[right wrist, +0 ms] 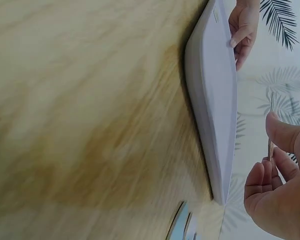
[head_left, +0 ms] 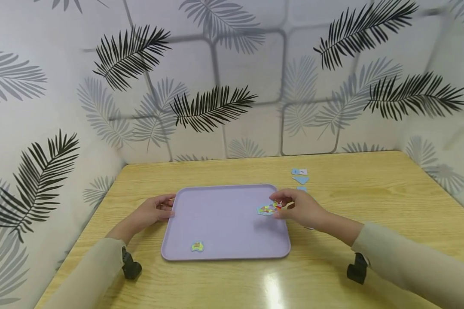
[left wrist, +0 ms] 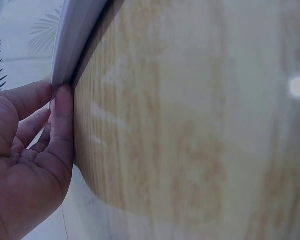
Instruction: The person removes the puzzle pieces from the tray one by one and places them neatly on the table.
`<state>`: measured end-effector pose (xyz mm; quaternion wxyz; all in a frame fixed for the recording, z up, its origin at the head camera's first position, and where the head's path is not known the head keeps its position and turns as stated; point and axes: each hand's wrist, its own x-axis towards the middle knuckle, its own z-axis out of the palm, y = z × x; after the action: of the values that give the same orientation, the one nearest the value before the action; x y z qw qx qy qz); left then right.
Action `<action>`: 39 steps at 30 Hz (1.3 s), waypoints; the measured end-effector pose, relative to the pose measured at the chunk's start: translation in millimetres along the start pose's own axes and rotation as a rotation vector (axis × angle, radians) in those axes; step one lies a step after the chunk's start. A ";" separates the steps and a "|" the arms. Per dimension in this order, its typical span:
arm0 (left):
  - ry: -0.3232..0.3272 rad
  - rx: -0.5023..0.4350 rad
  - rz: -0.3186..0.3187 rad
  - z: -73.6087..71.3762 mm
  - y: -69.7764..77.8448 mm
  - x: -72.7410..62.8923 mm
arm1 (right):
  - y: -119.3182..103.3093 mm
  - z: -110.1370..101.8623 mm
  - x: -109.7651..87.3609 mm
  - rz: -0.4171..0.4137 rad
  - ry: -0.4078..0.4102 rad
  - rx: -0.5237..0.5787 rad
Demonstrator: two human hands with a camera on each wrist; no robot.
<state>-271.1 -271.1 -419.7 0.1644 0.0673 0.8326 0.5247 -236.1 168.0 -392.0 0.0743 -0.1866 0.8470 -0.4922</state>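
Observation:
A lilac rectangular tray lies on the wooden table. My left hand grips its left edge, and in the left wrist view the thumb and fingers pinch the rim. Over the tray's right part, my right hand pinches a flat, multicoloured map puzzle piece with a blue border. The right wrist view shows that piece edge-on between thumb and fingers, raised above the tray. A smaller yellow-green puzzle piece with a blue edge lies near the tray's front left.
Right of the tray, several flat pieces lie on the table: a blue-and-white one, a blue triangular one and another blue one. Part of a further piece shows under the right wrist. A leaf-patterned wall covering stands behind.

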 end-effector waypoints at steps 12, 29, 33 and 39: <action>0.005 0.018 -0.002 -0.4 -3.1 3.5 | 20.5 -26.1 -48.4 0.018 0.082 -0.003; -0.011 -0.034 0.006 2.8 0.8 -1.7 | 46.1 -44.7 -93.1 0.095 0.121 -0.087; -0.012 -0.039 0.005 3.0 1.1 -2.4 | 48.7 -45.7 -98.1 0.122 0.111 -0.109; -0.004 -0.039 -0.006 3.6 2.5 -2.1 | 49.4 -44.5 -103.1 0.165 0.098 -0.138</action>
<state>-268.1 -267.5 -418.5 0.1691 0.0626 0.8221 0.5400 -167.1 266.1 -418.1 0.0598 -0.0966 0.8940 -0.4333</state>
